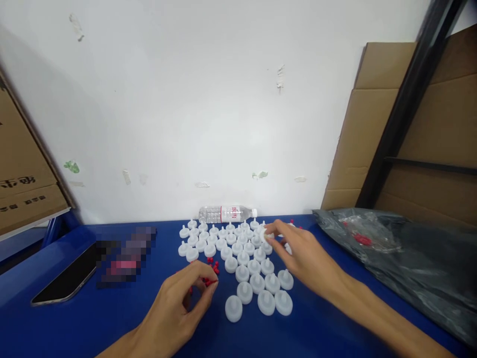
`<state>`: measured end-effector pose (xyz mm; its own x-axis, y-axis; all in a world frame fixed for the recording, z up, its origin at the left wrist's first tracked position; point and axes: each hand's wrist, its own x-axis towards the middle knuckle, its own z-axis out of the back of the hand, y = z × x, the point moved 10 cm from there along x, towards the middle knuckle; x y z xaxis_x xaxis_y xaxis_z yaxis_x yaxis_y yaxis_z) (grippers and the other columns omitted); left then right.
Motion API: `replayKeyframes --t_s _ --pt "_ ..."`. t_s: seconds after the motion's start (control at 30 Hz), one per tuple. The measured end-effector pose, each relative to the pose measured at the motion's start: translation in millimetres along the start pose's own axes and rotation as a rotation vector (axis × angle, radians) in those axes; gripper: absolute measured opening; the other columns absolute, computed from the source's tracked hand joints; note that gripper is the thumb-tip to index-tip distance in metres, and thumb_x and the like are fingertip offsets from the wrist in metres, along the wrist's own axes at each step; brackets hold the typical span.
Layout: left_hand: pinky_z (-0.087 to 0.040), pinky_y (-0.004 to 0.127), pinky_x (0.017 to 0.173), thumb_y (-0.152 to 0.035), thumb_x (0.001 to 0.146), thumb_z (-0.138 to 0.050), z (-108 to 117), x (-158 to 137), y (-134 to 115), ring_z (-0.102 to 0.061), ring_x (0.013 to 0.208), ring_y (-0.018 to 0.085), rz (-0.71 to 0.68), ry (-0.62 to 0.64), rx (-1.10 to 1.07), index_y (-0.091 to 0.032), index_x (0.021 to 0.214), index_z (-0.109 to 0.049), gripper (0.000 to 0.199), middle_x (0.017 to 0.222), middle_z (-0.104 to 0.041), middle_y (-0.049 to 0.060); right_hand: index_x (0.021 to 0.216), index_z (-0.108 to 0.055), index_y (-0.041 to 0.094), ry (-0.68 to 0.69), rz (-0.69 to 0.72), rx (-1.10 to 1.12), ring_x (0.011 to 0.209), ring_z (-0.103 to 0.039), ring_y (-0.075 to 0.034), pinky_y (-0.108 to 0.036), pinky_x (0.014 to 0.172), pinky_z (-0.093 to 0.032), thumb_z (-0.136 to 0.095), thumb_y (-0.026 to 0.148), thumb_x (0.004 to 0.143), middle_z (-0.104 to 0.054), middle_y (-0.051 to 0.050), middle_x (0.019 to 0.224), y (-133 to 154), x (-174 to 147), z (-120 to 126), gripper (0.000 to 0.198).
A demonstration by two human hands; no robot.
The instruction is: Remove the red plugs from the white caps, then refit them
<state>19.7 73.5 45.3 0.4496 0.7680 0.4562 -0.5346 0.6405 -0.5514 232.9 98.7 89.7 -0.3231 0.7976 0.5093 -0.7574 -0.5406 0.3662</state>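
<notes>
Many white plastic nozzle caps, round with a short spout on top, stand spout-up on the blue table. My right hand reaches over the back right of the group, its thumb and index finger closed on one white cap. Lower left of the caps is my left hand, thumb and index fingertips pinched together beside a small pile of tiny red plugs. Whether a red plug sits in that pinch is hard to make out, and the hand partly hides the pile.
A clear plastic bottle lies along the wall behind the caps. At left rest a phone and a blurred-out item. Grey plastic sheeting with a clear bag of red pieces covers the right side; cardboard leans behind.
</notes>
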Motion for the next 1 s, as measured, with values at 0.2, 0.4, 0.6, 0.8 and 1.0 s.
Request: replayKeyframes --t_s 0.2,0.4,0.6,0.8,1.0 --pt "-0.042 0.013 0.042 -0.026 0.102 -0.052 1 -2 -2 -0.066 0.059 0.007 0.004 -0.032 -0.147 -0.026 0.114 -0.066 0.018 0.098 -0.068 0.002 0.114 -0.059 0.021 -0.092 0.375 -0.036 0.105 -0.064 -0.022 -0.035 0.087 -0.053 -0.052 0.019 0.102 -0.067 -0.008 0.116 69 -22 -19 0.015" --pt "-0.053 0.012 0.055 -0.017 0.098 -0.061 8 -4 -15 -0.070 0.061 0.007 -0.115 -0.094 -0.236 -0.031 0.110 -0.071 0.021 0.091 -0.074 -0.003 0.107 -0.062 0.017 -0.197 0.537 -0.157 0.080 -0.065 -0.020 -0.034 0.071 -0.052 -0.056 0.036 0.102 -0.071 -0.004 0.091 105 -41 -26 0.021" --pt "-0.058 0.014 0.069 -0.010 0.096 -0.062 10 -10 -38 -0.074 0.074 0.010 -0.313 -0.108 -0.105 -0.027 0.116 -0.070 0.027 0.097 -0.077 -0.001 0.104 -0.062 0.019 -0.183 0.489 -0.150 0.077 -0.062 -0.020 -0.034 0.069 -0.048 -0.051 0.040 0.103 -0.068 -0.002 0.083 102 -39 -29 0.023" --pt "-0.055 0.014 0.065 -0.014 0.097 -0.063 12 -14 -46 -0.075 0.079 0.011 -0.346 -0.159 0.054 -0.026 0.112 -0.070 0.021 0.096 -0.078 -0.001 0.105 -0.062 0.018 -0.206 0.505 -0.175 0.074 -0.061 -0.019 -0.032 0.068 -0.047 -0.053 0.040 0.103 -0.068 -0.002 0.081 105 -41 -29 0.024" --pt "-0.056 0.016 0.069 -0.014 0.096 -0.063 13 -12 -42 -0.076 0.084 0.013 -0.307 -0.177 0.056 -0.028 0.111 -0.071 0.022 0.099 -0.077 0.000 0.108 -0.063 0.017 -0.224 0.526 -0.171 0.075 -0.064 -0.019 -0.033 0.069 -0.049 -0.059 0.039 0.100 -0.069 -0.003 0.081 108 -44 -26 0.023"
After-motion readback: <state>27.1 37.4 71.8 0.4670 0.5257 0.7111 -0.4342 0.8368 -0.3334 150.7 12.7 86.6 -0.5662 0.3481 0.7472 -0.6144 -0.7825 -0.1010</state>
